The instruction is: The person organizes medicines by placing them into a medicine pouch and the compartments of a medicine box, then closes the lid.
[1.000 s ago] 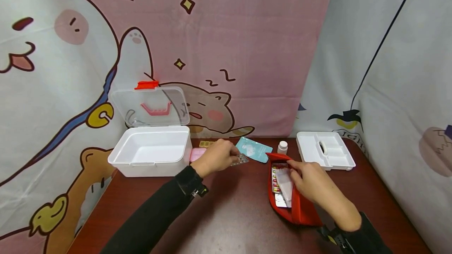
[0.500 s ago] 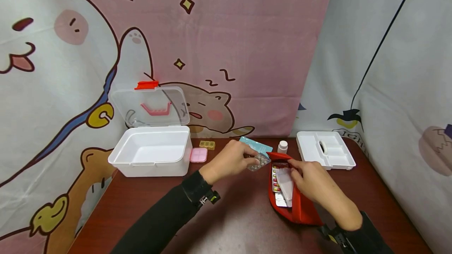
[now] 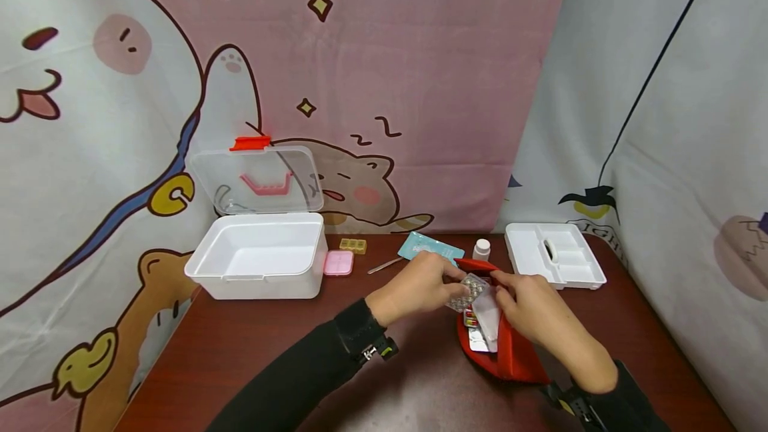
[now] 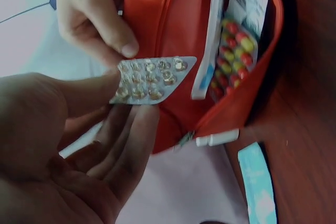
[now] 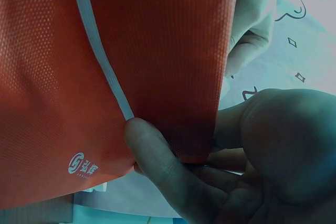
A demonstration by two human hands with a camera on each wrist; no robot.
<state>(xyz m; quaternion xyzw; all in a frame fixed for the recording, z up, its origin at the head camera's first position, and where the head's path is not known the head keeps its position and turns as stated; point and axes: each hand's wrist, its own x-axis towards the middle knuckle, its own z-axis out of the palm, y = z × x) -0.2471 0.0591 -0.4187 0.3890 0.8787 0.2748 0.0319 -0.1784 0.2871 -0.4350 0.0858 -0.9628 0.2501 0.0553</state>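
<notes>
Between thumb and fingers my left hand (image 3: 420,289) pinches a clear-and-silver blister pack of pills (image 4: 152,80), held at the mouth of a red zip pouch (image 3: 522,355). My right hand (image 3: 534,309) grips the pouch's upper edge; in the right wrist view its thumb (image 5: 149,148) presses on the red fabric near a grey stripe. Inside the gaping pouch lie a blister pack of red and yellow capsules (image 4: 231,59), a white packet (image 3: 487,317) and a silver-white blister sheet (image 4: 249,3). The left hand covers part of the pouch's left side in the head view.
At the left stands a white box (image 3: 255,289) with its clear lid raised. Near it lie a pink pill case (image 3: 339,263), a yellow pill case (image 3: 353,246) and tweezers (image 3: 385,265). Behind the hands are a teal packet (image 3: 429,246), a white bottle (image 3: 481,250) and a white tray (image 3: 579,278).
My left hand has carried the blister pack rightward, from near the pink case to over the pouch opening. The pink case and the tweezers have come into sight. My right hand keeps its grip.
</notes>
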